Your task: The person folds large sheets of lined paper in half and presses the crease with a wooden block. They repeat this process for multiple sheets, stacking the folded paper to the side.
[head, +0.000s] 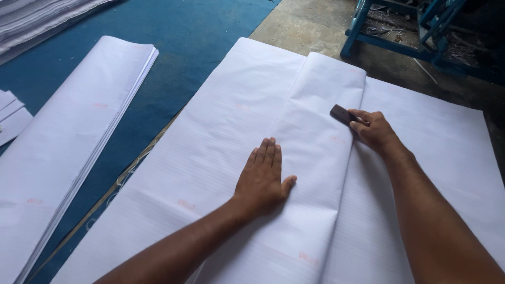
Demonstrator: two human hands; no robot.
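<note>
A large white ruled sheet [221, 121] lies spread before me, with one half folded over so a fold edge [353, 131] runs away from me. My left hand [263, 176] rests flat, fingers together, on the folded-over part. My right hand [374, 129] grips a small dark flat block [341, 113] and presses it against the fold edge near its far end. More white sheet [442, 158] extends to the right under my right forearm.
A stack of folded white sheets [73, 131] lies to the left on a blue mat [200, 31]. More paper piles [37, 16] sit at the far left. A blue metal frame [400, 26] stands on the concrete floor at the back right.
</note>
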